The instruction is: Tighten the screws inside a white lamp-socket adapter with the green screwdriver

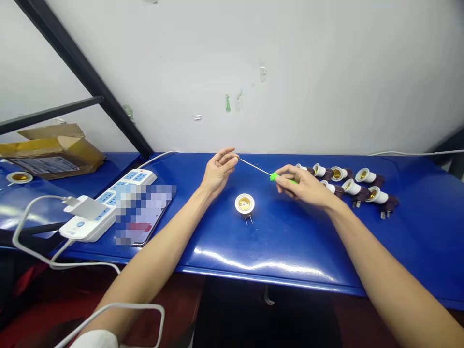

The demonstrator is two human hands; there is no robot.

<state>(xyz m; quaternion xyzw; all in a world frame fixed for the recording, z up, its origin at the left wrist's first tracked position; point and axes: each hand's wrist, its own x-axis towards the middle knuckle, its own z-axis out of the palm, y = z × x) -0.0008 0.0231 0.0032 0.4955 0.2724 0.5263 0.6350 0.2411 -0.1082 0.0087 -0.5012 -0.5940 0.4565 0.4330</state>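
Your right hand [300, 186] pinches a thin green-handled steel screwdriver [276, 177], its tip seemingly just beside your spread left hand [219, 171], above a round white lamp socket [244, 204] on the glossy blue table [290, 241].

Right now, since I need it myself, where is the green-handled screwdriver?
In the head view, the green-handled screwdriver is in the right hand, its shaft pointing toward the left hand, just beyond the white lamp socket.

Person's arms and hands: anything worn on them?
Nothing seen. The left hand and right hand are bare, with no gloves, rings, watch or bracelet visible. The left forearm and right forearm are bare to the frame edge, with no sleeves.
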